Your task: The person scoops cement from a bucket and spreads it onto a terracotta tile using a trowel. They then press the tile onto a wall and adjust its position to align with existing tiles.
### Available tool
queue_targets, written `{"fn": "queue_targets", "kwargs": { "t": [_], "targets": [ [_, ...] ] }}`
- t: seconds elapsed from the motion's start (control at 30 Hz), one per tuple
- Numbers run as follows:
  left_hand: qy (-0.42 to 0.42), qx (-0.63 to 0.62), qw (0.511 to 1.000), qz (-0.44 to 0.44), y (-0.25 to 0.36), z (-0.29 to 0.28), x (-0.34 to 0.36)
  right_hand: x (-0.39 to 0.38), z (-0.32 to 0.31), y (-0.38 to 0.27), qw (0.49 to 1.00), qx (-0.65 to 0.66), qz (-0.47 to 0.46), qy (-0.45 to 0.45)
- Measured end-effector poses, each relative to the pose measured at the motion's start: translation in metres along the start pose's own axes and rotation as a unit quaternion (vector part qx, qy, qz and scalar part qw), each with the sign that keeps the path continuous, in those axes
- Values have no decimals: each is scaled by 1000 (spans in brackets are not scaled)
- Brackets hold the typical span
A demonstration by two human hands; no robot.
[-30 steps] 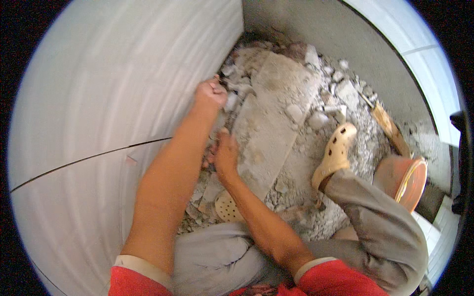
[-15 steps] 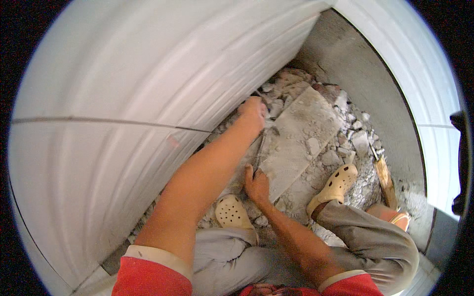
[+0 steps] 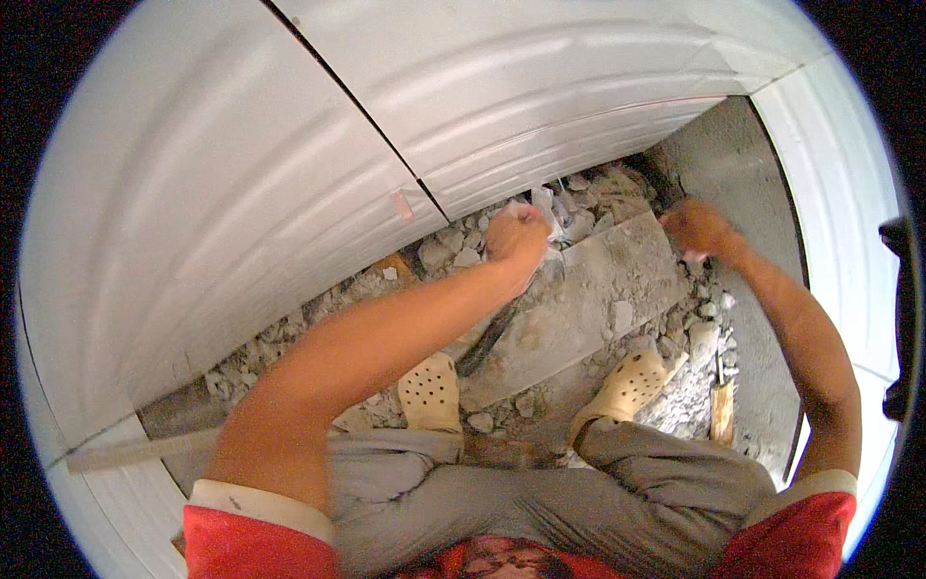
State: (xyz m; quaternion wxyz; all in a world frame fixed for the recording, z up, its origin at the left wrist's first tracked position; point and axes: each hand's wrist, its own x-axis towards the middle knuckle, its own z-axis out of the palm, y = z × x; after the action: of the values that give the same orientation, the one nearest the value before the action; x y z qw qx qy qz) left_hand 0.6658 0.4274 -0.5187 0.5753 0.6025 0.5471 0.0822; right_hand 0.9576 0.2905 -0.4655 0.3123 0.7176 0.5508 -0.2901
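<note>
A flat, dusty grey slab (image 3: 588,299) lies on broken rubble between the panelled wall and my feet. My left hand (image 3: 521,234) is closed in a fist by the slab's far left edge, among whitish chunks (image 3: 546,205); whatever it grips is hidden. Over at the far right corner of the slab, my right hand (image 3: 702,230) has its fingers curled and somewhat blurred. What lies within them cannot be made out. A dark strip (image 3: 490,340) runs along the slab's left side.
White ribbed panels (image 3: 540,106) rise close on the left and ahead. A grey cement wall (image 3: 762,193) bounds the right. My beige clogs (image 3: 427,394) stand in loose rubble (image 3: 449,249), near the slab. A wooden piece (image 3: 721,415) leans at the right.
My view has turned to the right. My right hand has gone from the slab's near left edge to its far right corner. My left hand stays near the far left edge.
</note>
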Motion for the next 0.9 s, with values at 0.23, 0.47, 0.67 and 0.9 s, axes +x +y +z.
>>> {"fn": "queue_targets", "kwargs": {
  "t": [0.23,0.47,0.67,0.9],
  "targets": [
    [49,-141,983,-110,-44,-34,-11,32,-5,79,774,519,47,360],
    [171,-536,805,-188,-50,-37,25,70,-1,79,661,584,-66,467],
    [211,-706,654,-173,-63,-21,38,64,-2,73,659,593,-91,454],
    [187,-793,556,-166,-74,-20,44,51,-26,69,668,581,-90,455]
  ]
}}
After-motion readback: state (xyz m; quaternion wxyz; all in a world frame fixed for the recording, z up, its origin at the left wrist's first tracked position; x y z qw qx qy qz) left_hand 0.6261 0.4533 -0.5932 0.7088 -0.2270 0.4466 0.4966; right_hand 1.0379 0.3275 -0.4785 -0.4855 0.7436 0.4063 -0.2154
